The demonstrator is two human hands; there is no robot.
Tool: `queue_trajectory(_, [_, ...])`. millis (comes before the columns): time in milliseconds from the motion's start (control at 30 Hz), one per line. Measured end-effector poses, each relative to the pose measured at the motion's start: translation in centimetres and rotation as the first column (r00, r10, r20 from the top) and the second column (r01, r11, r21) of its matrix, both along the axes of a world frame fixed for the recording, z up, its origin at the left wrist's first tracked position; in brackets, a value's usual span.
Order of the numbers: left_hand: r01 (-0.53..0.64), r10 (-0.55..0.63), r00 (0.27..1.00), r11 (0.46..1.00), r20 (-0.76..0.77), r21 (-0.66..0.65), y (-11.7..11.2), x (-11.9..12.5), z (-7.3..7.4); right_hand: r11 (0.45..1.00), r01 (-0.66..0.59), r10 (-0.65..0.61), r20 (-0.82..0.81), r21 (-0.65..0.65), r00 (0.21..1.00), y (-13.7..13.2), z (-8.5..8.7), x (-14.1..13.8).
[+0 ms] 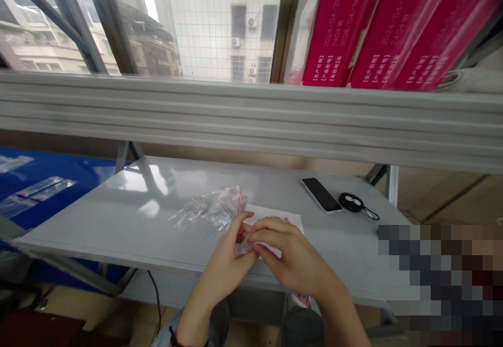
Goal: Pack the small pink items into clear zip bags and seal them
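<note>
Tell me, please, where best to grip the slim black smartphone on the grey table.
Pinch the slim black smartphone by its long edges, coming from the near left: it lies flat on the grey table, so its face offers little grip, and the round black pouch crowds its right end.

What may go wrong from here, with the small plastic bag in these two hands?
The small clear plastic bag is pinched between the left hand and right hand near the table's front edge, so it might slip to the floor. The loose pile of clear bags lies close and could get mixed with it.
</note>
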State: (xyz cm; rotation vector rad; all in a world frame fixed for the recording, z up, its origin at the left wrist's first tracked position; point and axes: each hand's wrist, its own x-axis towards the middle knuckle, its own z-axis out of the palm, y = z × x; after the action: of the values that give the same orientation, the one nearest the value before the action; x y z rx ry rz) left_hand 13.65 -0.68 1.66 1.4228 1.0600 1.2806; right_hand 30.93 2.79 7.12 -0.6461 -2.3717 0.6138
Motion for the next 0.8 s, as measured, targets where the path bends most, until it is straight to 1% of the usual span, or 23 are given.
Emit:
queue_trajectory(133, [-0.013,0.012,1.000,1.000,-0.025,-0.013,-0.1,0.0,0.1,0.999,-0.041,0.042,0.042,-0.010,0.998,-0.3,0.2,-0.2])
queue_trajectory(333, [0.007,-0.007,1.000,1.000,-0.018,-0.006,-0.1,-0.2,0.1,0.999,-0.026,0.030,0.081,-0.047,0.996,-1.1,0.9,0.0])
queue_trajectory(533, [0.061,-0.060,0.996,0.998,-0.069,0.002,-0.4,-0.6,0.1,0.989,-0.056,0.069,0.094,-0.134,0.993,-1.1,0.5,-0.2])
queue_trajectory(633, [0.136,-0.136,0.989,0.991,-0.062,-0.015,-0.7,-1.5,0.1,0.989,-0.068,0.077,0.064,-0.135,0.995,-0.9,0.3,0.0])
queue_trajectory(733, [0.273,-0.271,0.961,0.961,0.063,-0.034,-0.9,-2.8,0.0,0.987,-0.099,0.103,0.028,-0.127,0.994,-0.9,0.6,0.2])
queue_trajectory(800, [0.319,-0.311,0.939,0.947,0.144,-0.039,-1.0,-3.6,-0.1,0.982,-0.123,0.127,0.023,-0.143,0.992,-1.0,1.0,0.4])
